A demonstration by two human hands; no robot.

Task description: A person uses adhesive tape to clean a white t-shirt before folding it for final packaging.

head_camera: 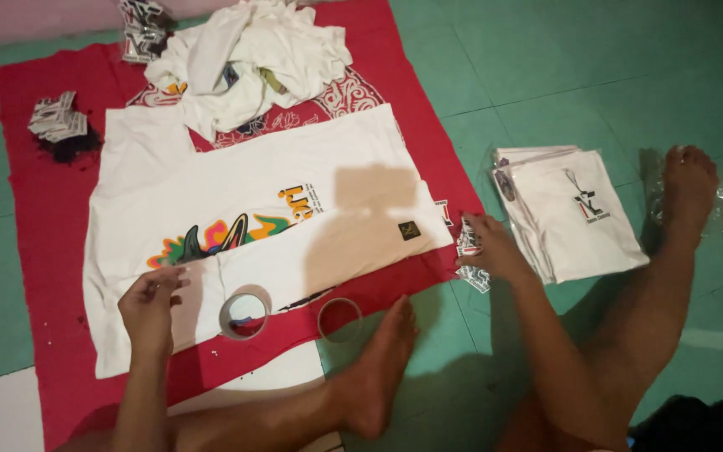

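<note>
Green floor (pixel 546 75) w/ red cloth (pixel 35 218); white T-shirt (pixel 294 180) spread flat on it. Left hand (pixel 151 303) hovers over shirt's near edge, fingers pinched together, holding nothing visible. Right hand (pixel 489 247) rests on small pile of tags (pixel 469 259) just off shirt's right side, fingers loosely apart.

Bare hands (pixel 148 305), forearms and feet; no sleeves visible.

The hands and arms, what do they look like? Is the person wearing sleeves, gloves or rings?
Both arms are bare up to the bottom edge of the picture, with no sleeves in view. The left hand and the right hand wear no gloves. No watch or bracelet shows on either wrist. The picture is too small to tell whether any finger carries a ring.
</note>
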